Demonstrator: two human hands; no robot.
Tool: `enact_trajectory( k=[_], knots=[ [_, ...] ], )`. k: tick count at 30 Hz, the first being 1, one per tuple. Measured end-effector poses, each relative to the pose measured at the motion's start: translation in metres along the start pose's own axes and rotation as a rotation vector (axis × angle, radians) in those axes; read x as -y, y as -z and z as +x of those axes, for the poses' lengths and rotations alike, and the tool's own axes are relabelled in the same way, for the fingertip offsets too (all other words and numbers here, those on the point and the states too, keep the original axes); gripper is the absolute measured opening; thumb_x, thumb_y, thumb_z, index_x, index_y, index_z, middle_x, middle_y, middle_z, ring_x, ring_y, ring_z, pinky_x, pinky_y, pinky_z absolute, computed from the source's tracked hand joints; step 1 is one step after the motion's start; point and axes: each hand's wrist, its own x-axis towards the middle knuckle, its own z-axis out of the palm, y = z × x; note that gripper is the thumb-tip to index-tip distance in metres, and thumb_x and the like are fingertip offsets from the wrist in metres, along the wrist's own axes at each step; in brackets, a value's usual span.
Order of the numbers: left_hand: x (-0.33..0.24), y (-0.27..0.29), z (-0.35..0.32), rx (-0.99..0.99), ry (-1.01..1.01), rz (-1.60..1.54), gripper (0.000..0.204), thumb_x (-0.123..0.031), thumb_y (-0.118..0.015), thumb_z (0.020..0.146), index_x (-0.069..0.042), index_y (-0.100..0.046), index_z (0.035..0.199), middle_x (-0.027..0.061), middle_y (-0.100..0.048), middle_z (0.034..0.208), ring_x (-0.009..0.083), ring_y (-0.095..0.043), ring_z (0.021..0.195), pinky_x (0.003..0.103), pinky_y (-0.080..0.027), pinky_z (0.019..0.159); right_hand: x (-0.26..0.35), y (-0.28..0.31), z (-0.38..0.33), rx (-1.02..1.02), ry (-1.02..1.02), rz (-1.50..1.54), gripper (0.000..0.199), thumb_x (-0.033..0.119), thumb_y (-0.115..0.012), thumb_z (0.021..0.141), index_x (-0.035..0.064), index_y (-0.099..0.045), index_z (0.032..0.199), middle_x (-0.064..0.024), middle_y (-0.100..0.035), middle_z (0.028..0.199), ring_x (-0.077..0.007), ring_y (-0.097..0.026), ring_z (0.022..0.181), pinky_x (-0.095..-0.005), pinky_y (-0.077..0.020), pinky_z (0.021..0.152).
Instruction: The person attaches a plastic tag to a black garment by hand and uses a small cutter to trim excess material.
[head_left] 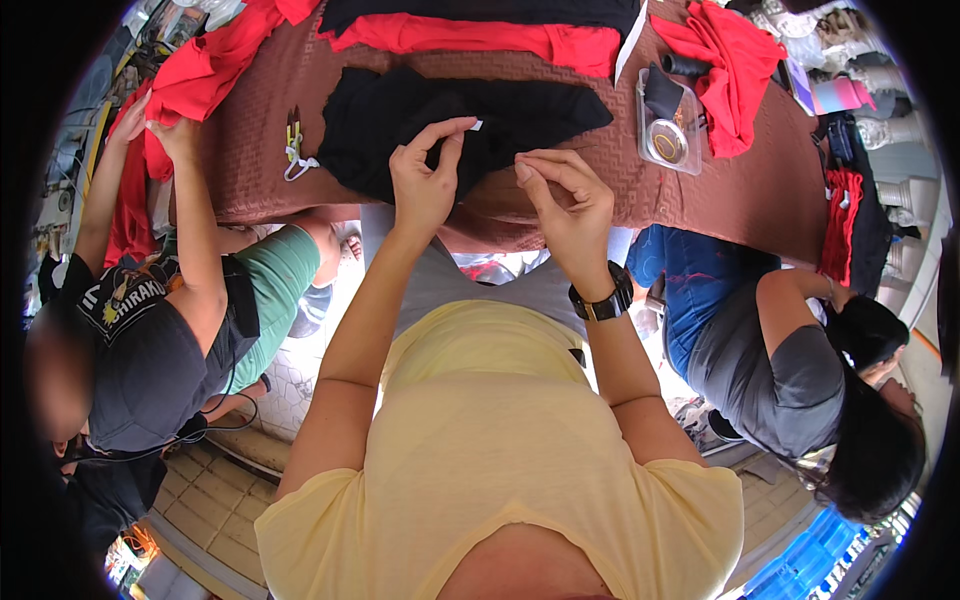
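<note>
A black cloth garment (370, 125) lies bunched on the table in front of me. My left hand (425, 185) is over its near side, with the fingers bent and closed on the cloth. By the index fingertip shows a small white tag (476, 126). My right hand (577, 195), with a dark watch on the wrist, hovers just right of the left one at the garment's near edge. Its thumb and index finger are pinched together; whatever is between them is too small to make out.
Yellow thread snips (293, 135) with a white tie lie left of the garment. On the right stand a clear plastic box (688, 158) and a black thread spool (685, 65). Red cloth (735, 90) lies beyond. Co-workers sit on both sides; the left one handles red cloth (200, 80).
</note>
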Motion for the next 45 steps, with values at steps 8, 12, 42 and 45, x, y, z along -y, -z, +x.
enact_trajectory(
  k=[8,12,42,45],
  knots=[
    [-0.010,-0.004,-0.003,0.142,0.138,-0.166,0.041,-0.013,-0.076,0.085,0.000,-0.064,0.122,0.0113,-0.067,0.120,0.0169,-0.059,0.114,0.031,-0.041,0.103,-0.009,-0.010,0.002,0.048,-0.251,0.165,0.012,0.000,-0.069,0.089,-0.0035,-0.073,0.100,-0.0097,-0.071,0.095,-0.0126,-0.069,0.080,-0.0241,-0.0548,0.070],
    [-0.001,-0.003,-0.004,0.125,0.176,-0.190,0.047,-0.010,-0.080,0.081,0.000,-0.063,0.124,0.0081,-0.065,0.123,0.0151,-0.055,0.117,0.030,-0.038,0.105,-0.015,-0.015,0.000,0.072,-0.348,0.278,0.018,0.002,-0.069,0.090,-0.0053,-0.070,0.106,-0.0109,-0.073,0.094,-0.0132,-0.070,0.077,-0.0238,-0.0546,0.069],
    [0.005,-0.011,-0.006,-0.093,0.016,-0.140,0.017,-0.002,-0.075,0.086,-0.003,-0.060,0.095,0.0007,-0.061,0.092,0.0070,-0.055,0.087,0.023,-0.044,0.081,-0.001,-0.002,0.004,0.248,-0.393,0.372,0.019,0.019,-0.067,0.097,0.0005,-0.066,0.102,-0.0005,-0.065,0.092,-0.0083,-0.061,0.087,-0.0240,-0.0493,0.081],
    [-0.001,-0.009,-0.008,-0.066,0.018,-0.090,0.020,-0.005,-0.076,0.084,-0.003,-0.059,0.094,0.0026,-0.061,0.089,0.0101,-0.055,0.086,0.025,-0.044,0.082,0.010,-0.002,-0.002,0.283,-0.382,0.485,0.019,0.020,-0.066,0.097,0.0009,-0.066,0.102,-0.0001,-0.065,0.092,-0.0078,-0.060,0.086,-0.0237,-0.0495,0.080]
  ],
)
